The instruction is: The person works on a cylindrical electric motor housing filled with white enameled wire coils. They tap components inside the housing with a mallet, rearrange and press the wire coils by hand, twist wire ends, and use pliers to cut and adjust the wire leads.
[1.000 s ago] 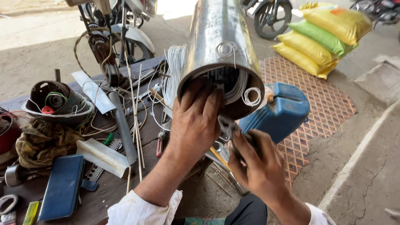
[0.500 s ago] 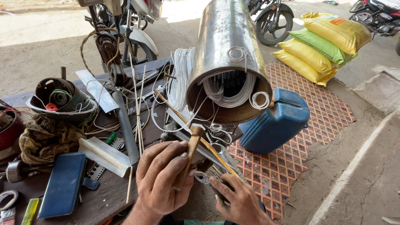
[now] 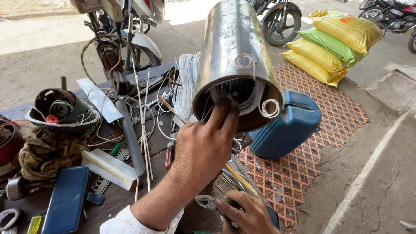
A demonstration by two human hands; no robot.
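Two hands: we see both, left raised, right low.
Left hand point(image 3: 203, 147): our fingers pressed together, tips pushed into the open mouth of the steel cylinder point(image 3: 236, 56), against the white windings point(image 3: 255, 97) inside.
Right hand point(image 3: 245, 214): curled around pliers point(image 3: 208, 202) at the bottom edge.
Cylinder: tilted, resting on the workbench point(image 3: 117, 199), mouth toward us.
Wire loop point(image 3: 271, 108): hangs at the rim.
Blue can point(image 3: 288, 128): just beside the cylinder, on the patterned mat point(image 3: 299, 169).
Blue case point(image 3: 67, 201): flat on the bench, left.
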